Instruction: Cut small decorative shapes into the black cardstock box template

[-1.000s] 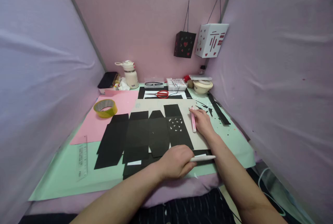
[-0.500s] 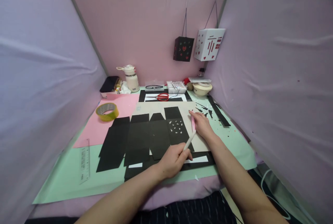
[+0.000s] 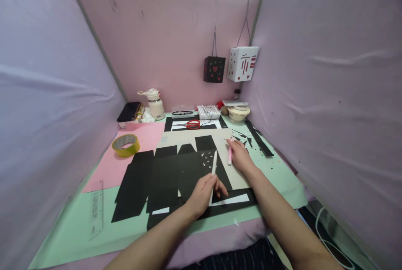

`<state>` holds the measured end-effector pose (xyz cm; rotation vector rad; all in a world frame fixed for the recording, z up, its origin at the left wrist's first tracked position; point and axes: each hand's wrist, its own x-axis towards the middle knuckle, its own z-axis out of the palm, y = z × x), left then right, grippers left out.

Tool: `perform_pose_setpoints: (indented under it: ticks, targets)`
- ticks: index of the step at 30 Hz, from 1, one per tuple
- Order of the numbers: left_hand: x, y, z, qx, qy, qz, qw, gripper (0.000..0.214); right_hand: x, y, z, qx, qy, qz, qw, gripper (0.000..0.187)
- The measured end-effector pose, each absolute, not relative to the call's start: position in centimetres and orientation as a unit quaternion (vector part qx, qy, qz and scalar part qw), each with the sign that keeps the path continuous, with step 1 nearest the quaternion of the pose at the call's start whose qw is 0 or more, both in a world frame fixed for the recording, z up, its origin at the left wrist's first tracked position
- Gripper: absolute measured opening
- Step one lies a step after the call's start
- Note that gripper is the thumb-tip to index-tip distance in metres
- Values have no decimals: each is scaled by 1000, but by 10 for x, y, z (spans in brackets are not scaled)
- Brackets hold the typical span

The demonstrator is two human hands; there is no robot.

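My left hand (image 3: 204, 192) is closed around a slim white pen (image 3: 214, 163), its pointed end tilted up and away from me. The pen crosses in front of a black card sheet (image 3: 190, 169) with small cut-out shapes in one panel. To the right, my right hand (image 3: 240, 155) grips a narrow pink tool (image 3: 230, 155) that looks like a craft knife; its far tip is hidden by my fingers. This hand rests over the beige board (image 3: 237, 182) beside the black card.
A yellow tape roll (image 3: 126, 145) lies on pink paper at left, above a clear ruler (image 3: 97, 209). Red-handled scissors (image 3: 192, 124) and a box of white pens (image 3: 209, 112) are behind. Black scraps (image 3: 249, 142) lie at right. Two paper lanterns (image 3: 214, 69) hang at the back.
The white pen has swung from leaning right against the pink tool to pointing away from me, and the two are now apart. My view has tilted upward a little.
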<state>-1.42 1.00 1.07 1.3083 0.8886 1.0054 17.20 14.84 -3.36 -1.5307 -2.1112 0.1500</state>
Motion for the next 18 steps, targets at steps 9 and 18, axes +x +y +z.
perform_pose_setpoints:
  ticks: [9,18]
  targets:
    - [-17,12,9,552,385,439,595,40,172,151,-36,-571,-770,77,275,51]
    - [-17,15,7,539,389,441,604,40,168,152,-27,-556,-756,115,326,48]
